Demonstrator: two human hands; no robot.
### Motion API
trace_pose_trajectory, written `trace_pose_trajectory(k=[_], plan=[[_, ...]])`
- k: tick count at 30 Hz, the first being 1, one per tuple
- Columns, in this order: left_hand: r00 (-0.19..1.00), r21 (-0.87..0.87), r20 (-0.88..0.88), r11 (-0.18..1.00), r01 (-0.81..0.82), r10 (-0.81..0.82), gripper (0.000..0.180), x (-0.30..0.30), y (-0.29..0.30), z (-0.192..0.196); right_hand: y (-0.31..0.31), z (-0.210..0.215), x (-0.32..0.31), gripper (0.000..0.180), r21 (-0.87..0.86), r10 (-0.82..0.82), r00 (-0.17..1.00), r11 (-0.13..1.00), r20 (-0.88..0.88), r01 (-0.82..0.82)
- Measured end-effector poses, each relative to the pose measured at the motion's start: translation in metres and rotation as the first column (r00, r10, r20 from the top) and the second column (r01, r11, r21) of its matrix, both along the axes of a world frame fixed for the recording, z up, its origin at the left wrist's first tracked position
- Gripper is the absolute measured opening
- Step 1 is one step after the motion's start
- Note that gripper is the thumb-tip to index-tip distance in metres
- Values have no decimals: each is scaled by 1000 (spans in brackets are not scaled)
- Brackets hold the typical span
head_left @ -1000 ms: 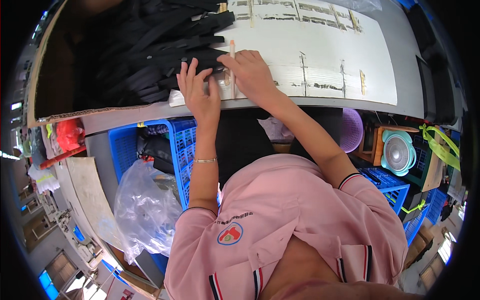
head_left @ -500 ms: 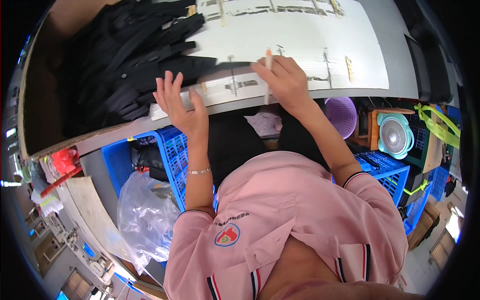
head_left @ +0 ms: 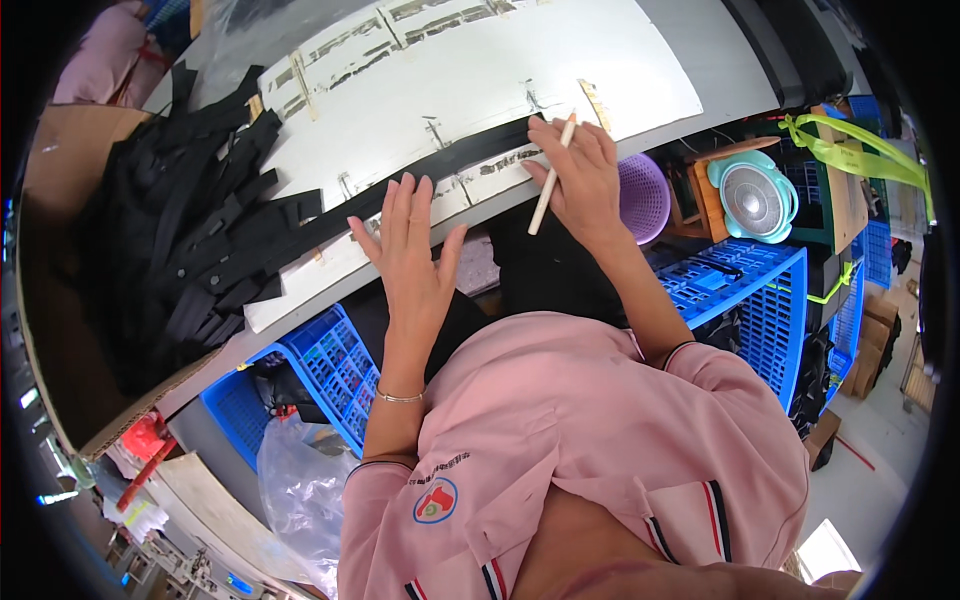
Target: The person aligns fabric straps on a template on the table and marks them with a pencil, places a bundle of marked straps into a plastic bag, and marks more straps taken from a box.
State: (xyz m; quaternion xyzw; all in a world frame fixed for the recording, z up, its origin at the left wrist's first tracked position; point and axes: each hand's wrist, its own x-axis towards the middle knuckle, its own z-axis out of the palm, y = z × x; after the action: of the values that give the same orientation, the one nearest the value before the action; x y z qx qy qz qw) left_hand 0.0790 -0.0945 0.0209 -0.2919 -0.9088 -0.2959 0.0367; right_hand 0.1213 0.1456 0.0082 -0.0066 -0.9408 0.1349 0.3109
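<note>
Since before, the black strap (head_left: 440,170) lies stretched across the desk (head_left: 480,80), left hand (head_left: 410,250) flat and empty pinning it, right hand (head_left: 580,175) gripping a pale marking stick (head_left: 550,180).

Left hand (head_left: 412,255) is lying flat, palm down, fingers extended and slightly spread, thumb angled out to the right; forearm is running straight up from the lower edge, wrist unbent. Right hand (head_left: 580,175) is reaching further forward with fingers curled and pinching closed, knuckles up. Right forearm is slanting in from lower right, elbow bent, both sleeves ending above the elbows.
</note>
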Motion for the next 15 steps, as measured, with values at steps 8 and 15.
trace_pose_trajectory(k=[8,15], plan=[[995,-67,-11,993,-99,99,69,-2,-3,-1,53,1,11,44,-45,-137,987,989,85,141],[975,-36,-91,977,-208,204,68,-13,-22,-1,51,-4,7,36,-136,-75,997,988,34,79]])
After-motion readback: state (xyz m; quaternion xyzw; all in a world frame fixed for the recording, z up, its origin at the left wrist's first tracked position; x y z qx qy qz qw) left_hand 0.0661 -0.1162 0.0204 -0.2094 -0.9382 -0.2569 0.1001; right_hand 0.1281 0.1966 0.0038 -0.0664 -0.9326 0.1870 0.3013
